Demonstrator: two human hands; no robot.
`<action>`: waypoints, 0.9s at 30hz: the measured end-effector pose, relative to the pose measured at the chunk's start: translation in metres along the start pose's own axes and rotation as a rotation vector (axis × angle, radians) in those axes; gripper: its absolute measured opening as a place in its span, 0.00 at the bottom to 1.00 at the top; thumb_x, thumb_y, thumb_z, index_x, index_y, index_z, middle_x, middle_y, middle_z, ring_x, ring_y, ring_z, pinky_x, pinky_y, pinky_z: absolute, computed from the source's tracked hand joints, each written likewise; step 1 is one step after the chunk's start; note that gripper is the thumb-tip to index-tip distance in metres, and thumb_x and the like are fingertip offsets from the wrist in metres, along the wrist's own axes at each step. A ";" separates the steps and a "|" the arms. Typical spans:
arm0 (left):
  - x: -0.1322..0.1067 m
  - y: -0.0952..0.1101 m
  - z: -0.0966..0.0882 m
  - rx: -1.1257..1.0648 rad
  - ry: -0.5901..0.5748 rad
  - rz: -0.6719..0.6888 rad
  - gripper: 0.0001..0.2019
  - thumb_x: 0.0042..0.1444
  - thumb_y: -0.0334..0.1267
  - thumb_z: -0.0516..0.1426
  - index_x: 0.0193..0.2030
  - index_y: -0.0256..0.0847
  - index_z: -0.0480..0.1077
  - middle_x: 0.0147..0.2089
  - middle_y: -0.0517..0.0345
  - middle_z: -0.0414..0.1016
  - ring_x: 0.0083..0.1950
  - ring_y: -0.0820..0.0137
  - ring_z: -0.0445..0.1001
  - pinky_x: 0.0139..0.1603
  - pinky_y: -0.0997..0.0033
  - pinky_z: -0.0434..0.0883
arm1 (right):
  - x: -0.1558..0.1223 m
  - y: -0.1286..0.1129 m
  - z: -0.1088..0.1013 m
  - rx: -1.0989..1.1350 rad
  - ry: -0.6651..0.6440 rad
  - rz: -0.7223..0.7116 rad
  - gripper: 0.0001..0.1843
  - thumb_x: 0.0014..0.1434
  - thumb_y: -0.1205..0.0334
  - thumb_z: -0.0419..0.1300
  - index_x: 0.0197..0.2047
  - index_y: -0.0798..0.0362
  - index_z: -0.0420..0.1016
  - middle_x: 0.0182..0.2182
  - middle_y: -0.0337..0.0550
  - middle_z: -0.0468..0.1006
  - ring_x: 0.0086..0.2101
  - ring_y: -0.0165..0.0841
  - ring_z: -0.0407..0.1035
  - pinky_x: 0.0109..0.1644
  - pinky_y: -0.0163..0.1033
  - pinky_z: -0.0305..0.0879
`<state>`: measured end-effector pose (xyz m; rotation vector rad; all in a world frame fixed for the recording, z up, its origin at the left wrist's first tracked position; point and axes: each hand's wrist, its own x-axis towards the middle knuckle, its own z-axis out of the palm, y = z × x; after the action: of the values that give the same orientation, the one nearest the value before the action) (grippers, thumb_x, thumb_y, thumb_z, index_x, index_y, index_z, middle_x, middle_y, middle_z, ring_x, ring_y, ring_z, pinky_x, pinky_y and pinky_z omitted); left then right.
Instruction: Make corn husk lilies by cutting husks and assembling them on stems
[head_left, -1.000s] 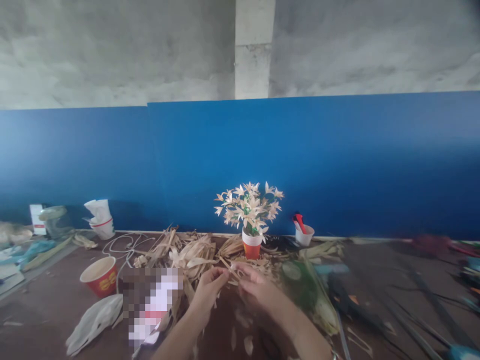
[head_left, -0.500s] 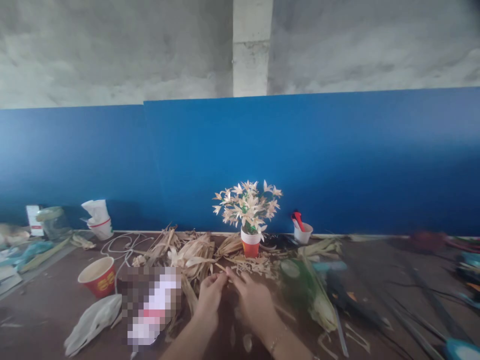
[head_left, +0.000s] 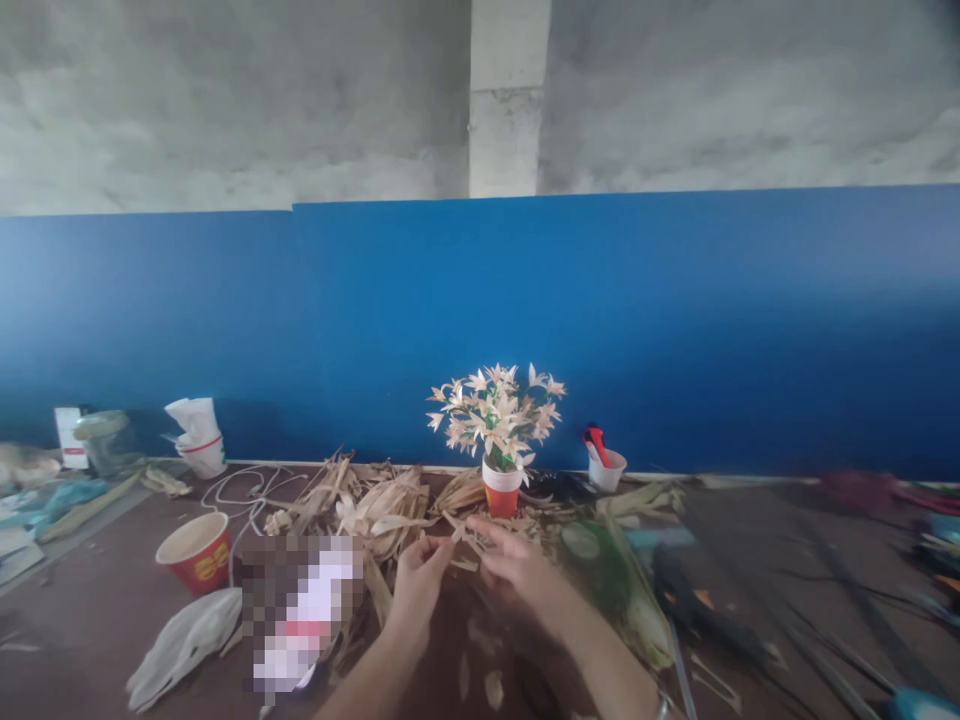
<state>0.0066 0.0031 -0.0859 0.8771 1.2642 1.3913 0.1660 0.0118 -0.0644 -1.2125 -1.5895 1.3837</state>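
**A Light Pinch at Centre**

From my remote seat behind the head camera, I see a thin, pale husk strip [head_left: 457, 530] at centre, just short of the flowers. The left hand [head_left: 416, 585] pinches it between thumb and finger, I judge because so slight a piece needs fingertip control. The right hand [head_left: 525, 578] comes in opposite, fingers partly extended; I cannot tell whether they grip. Just beyond, a spray of pale flowers [head_left: 501, 415] stands in a red-and-white cup [head_left: 501, 497], which probably keeps it upright. Dried husks [head_left: 386, 505] lie heaped at far left of the hands, perhaps for easy reach. Far right, a white cup [head_left: 609, 474] holds a leaning red object [head_left: 596, 440]; a red bowl [head_left: 199, 560] sits well left.
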 end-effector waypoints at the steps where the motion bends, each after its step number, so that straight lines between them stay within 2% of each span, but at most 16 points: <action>1: 0.000 0.001 0.001 0.003 -0.018 -0.002 0.22 0.31 0.54 0.66 0.23 0.35 0.72 0.17 0.62 0.68 0.19 0.75 0.63 0.20 0.76 0.58 | 0.001 0.004 0.002 0.135 -0.062 0.054 0.32 0.54 0.65 0.52 0.63 0.50 0.59 0.19 0.34 0.71 0.15 0.25 0.57 0.19 0.29 0.50; 2: 0.000 0.002 0.001 0.010 -0.034 -0.005 0.21 0.31 0.53 0.66 0.22 0.35 0.72 0.17 0.62 0.68 0.18 0.75 0.63 0.20 0.76 0.58 | 0.002 0.009 0.005 0.242 -0.100 0.087 0.34 0.52 0.65 0.53 0.63 0.49 0.57 0.18 0.32 0.69 0.13 0.23 0.52 0.18 0.29 0.45; 4: -0.004 0.005 0.002 0.019 -0.046 -0.009 0.19 0.32 0.51 0.67 0.23 0.35 0.72 0.17 0.62 0.68 0.18 0.76 0.62 0.20 0.77 0.57 | 0.005 0.018 0.010 0.365 -0.128 0.113 0.33 0.51 0.64 0.55 0.62 0.49 0.61 0.17 0.31 0.67 0.13 0.21 0.48 0.17 0.28 0.41; 8: -0.014 0.012 0.002 -0.054 -0.048 -0.018 0.16 0.35 0.47 0.66 0.25 0.35 0.73 0.19 0.62 0.70 0.21 0.75 0.65 0.22 0.77 0.60 | 0.011 0.027 0.014 0.400 -0.143 0.149 0.30 0.50 0.63 0.58 0.58 0.49 0.67 0.16 0.30 0.66 0.14 0.20 0.47 0.19 0.29 0.41; 13: -0.019 0.016 0.002 -0.115 -0.073 -0.037 0.14 0.36 0.45 0.66 0.24 0.36 0.72 0.20 0.60 0.71 0.22 0.73 0.67 0.24 0.76 0.62 | 0.010 0.021 0.008 0.450 -0.175 0.096 0.27 0.50 0.63 0.59 0.56 0.49 0.70 0.17 0.31 0.67 0.14 0.20 0.47 0.20 0.29 0.40; 17: -0.015 0.017 -0.002 -0.043 -0.155 0.011 0.14 0.40 0.45 0.64 0.28 0.36 0.75 0.24 0.57 0.75 0.26 0.70 0.70 0.28 0.74 0.65 | 0.007 0.018 0.004 0.454 -0.242 0.119 0.27 0.48 0.63 0.59 0.54 0.49 0.71 0.17 0.30 0.66 0.14 0.19 0.45 0.19 0.29 0.39; 20: -0.009 0.019 -0.006 0.101 -0.202 0.086 0.14 0.42 0.46 0.62 0.28 0.35 0.78 0.25 0.56 0.76 0.27 0.69 0.70 0.28 0.74 0.64 | 0.008 0.020 0.004 0.403 -0.236 0.126 0.28 0.48 0.64 0.59 0.55 0.49 0.70 0.16 0.30 0.66 0.14 0.20 0.46 0.19 0.29 0.39; 23: -0.006 0.020 -0.008 0.178 -0.154 0.119 0.14 0.40 0.45 0.63 0.25 0.34 0.78 0.21 0.57 0.74 0.25 0.70 0.69 0.26 0.74 0.62 | 0.009 0.023 0.007 0.315 -0.183 0.084 0.27 0.50 0.64 0.58 0.55 0.50 0.71 0.16 0.32 0.67 0.15 0.21 0.49 0.19 0.29 0.43; 27: -0.009 0.019 -0.005 0.059 -0.086 0.033 0.13 0.37 0.43 0.65 0.26 0.34 0.78 0.19 0.59 0.73 0.22 0.72 0.67 0.23 0.75 0.61 | 0.010 0.023 0.013 0.252 -0.130 0.059 0.25 0.51 0.61 0.59 0.54 0.49 0.72 0.18 0.34 0.71 0.16 0.24 0.55 0.21 0.30 0.51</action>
<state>-0.0005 -0.0058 -0.0674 0.9914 1.2352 1.3337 0.1561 0.0166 -0.0904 -1.0441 -1.4215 1.6740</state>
